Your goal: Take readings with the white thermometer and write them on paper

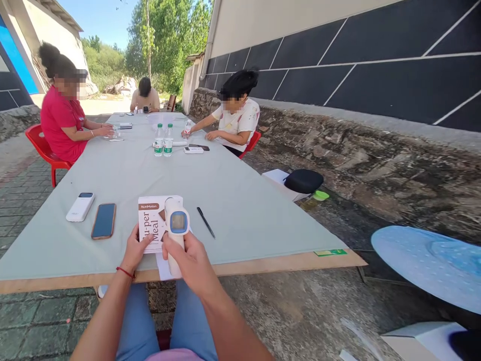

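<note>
My left hand [134, 249] grips the lower left side of a white carton [146, 214] lettered "NutriMotion" and "Meal", its thumb on the front face. In my right hand [193, 260] is a white gun-shaped infrared thermometer [178, 222], its blue-ringed screen facing me and its front end over the carton's right part. My right thumb lies on the back of the handle; the fingers behind it are mostly hidden. A sheet of white paper [164, 269] sticks out over the table edge below the carton. A black pen [205, 222] lies to the right.
On the cloth-covered table [259, 220], a phone [104, 221] and a white power bank [80, 207] lie at left. Two water bottles [163, 140] stand farther back. Three people sit around the table's far part. A light-blue round thing [428, 265] is at right, beyond the table's edge.
</note>
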`<state>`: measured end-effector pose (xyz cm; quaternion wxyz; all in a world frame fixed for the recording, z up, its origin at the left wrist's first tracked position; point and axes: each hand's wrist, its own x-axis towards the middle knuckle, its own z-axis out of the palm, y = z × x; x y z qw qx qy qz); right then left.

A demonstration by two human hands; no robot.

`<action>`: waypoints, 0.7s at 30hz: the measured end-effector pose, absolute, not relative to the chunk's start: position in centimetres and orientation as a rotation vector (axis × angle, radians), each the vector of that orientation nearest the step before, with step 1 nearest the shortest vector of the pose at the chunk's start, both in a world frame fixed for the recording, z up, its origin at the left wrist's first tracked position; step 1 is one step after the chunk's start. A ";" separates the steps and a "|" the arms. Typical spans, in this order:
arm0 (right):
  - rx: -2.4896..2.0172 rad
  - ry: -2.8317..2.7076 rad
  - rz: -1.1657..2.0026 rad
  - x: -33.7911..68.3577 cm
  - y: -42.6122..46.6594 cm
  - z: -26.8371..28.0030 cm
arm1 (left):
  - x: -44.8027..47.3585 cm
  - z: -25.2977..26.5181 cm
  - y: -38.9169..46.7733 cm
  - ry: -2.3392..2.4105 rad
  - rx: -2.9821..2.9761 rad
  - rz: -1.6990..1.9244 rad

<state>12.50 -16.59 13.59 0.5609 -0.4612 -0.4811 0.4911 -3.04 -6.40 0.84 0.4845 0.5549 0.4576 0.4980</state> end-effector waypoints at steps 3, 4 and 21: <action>-1.040 -1.160 1.161 12.7 -17.6 14.9 | -3.1 0.6 -6.3 1.105 1.330 1.214; -1.033 -1.171 1.157 12.7 -17.9 15.2 | -3.1 0.6 -6.3 1.107 1.323 1.209; -1.025 -1.196 1.115 14.3 -18.2 14.2 | -3.1 0.9 -5.1 1.039 1.089 1.323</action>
